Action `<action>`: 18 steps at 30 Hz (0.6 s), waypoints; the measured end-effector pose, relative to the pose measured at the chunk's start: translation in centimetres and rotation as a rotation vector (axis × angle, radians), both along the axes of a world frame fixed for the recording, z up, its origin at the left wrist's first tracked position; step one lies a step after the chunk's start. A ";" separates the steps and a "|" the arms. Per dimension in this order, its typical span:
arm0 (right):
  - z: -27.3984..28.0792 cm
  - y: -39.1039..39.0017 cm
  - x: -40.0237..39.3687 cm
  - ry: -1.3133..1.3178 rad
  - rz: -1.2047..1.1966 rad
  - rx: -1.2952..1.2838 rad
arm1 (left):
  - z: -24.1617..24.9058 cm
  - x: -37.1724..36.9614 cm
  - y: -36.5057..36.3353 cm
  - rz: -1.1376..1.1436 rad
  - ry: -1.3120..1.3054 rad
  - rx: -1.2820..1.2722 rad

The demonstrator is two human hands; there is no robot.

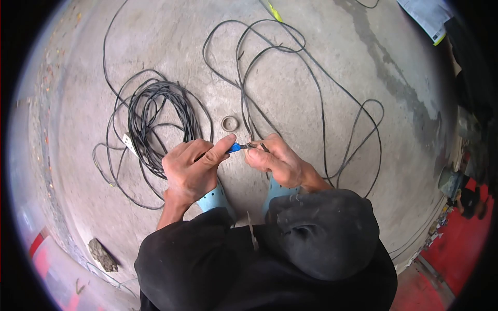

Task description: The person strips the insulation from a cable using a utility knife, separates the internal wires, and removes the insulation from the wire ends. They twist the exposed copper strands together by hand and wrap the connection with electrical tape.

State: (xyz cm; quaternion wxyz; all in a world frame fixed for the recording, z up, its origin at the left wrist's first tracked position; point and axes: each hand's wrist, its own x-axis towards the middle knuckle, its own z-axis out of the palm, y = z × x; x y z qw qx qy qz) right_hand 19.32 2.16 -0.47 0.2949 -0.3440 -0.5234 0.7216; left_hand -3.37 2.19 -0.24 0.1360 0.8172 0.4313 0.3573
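My left hand (193,168) is closed around a slim blue-handled tool (235,148) with a narrow dark tip that looks like a blade. Its tip meets a black cable (251,145) at my right fingertips. My right hand (276,161) pinches that cable, and a short dark end (265,148) sticks up between the fingers. The exact point of contact is small and partly hidden by the fingers. Just beyond the hands, a roll of tape (230,123) lies on the floor.
A large coil of black cable (193,111) lies left with a white socket strip (129,143) beside it. Loose cable loops (322,103) spread ahead and right. Light blue clogs (213,199) are below my hands. A stone-like chunk (102,255) lies lower left.
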 end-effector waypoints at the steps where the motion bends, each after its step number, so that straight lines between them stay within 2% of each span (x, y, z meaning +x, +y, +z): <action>1: 0.1 0.1 -0.1 0.009 0.002 -0.025 | 0.0 0.0 0.0 0.004 -0.003 -0.003; 4: -0.3 -0.2 0.2 0.030 0.062 -0.161 | -0.2 -0.2 -0.3 -0.009 0.002 -0.011; 18: -0.4 -1.5 0.5 0.214 0.131 -0.448 | 0.0 -1.0 -1.0 -0.072 0.066 -0.024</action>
